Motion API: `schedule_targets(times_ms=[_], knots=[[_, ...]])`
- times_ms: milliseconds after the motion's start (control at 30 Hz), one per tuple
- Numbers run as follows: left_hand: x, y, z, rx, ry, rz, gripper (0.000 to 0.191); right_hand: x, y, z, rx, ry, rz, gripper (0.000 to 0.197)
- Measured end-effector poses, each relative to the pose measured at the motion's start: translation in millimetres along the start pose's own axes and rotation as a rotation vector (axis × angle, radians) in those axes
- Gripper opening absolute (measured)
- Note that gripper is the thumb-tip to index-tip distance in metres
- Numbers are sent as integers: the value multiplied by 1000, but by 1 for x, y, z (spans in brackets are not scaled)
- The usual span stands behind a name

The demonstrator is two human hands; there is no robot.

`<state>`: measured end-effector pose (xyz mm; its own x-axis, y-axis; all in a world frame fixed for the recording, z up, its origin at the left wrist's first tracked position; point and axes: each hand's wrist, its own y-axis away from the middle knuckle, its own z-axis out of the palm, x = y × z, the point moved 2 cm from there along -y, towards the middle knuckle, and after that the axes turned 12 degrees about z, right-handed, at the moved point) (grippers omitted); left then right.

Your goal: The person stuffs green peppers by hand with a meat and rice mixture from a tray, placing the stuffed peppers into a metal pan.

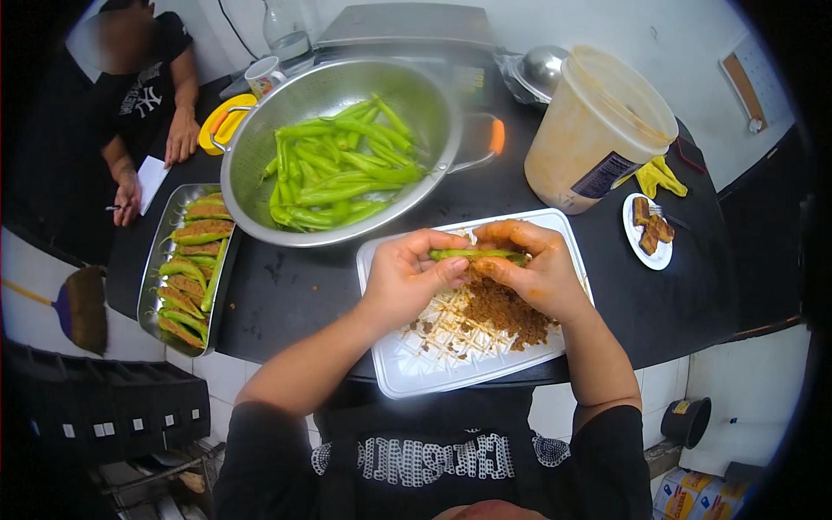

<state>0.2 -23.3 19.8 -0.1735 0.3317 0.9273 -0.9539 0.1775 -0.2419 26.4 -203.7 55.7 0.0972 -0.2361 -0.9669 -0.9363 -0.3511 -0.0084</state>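
A green chili pepper (478,254) lies between my two hands, above a white plastic tray (416,374). Its left end is in the fingers of my left hand (416,273). My right hand (536,273), smeared with orange-brown filling, grips the other end. Beneath the hands, crumbly brown filling (504,312) is heaped on the tray. A large steel colander (247,224) behind holds many green peppers (338,162). At the left, peppers stuffed with brown filling (201,229) lie in a rectangular metal pan (148,273).
A cloudy plastic bucket (585,123) stands back right, near a plate (656,260) with browned food pieces and a yellow cloth (662,177). A yellow lid (224,123) and a mug (264,75) stand behind the colander's left side. Another person (146,84) holds a pen and paper at the table's far left.
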Motion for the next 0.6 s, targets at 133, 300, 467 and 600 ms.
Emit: schedule_targets(times_ms=[133, 300, 467, 600], knots=[[-2, 2, 2, -25, -29, 4, 24, 4, -1, -3, -79, 169, 85, 20], [-4, 0, -1, -27, -26, -67, 24, 9, -3, -7, -109, 148, 167, 17], [-5, -1, -1, -21, 6, -80, 23, 6, -2, -2, -138, 117, 180, 16], [-5, -1, 1, -25, -10, -100, 22, 10, -4, -5, -177, 105, 207, 17]])
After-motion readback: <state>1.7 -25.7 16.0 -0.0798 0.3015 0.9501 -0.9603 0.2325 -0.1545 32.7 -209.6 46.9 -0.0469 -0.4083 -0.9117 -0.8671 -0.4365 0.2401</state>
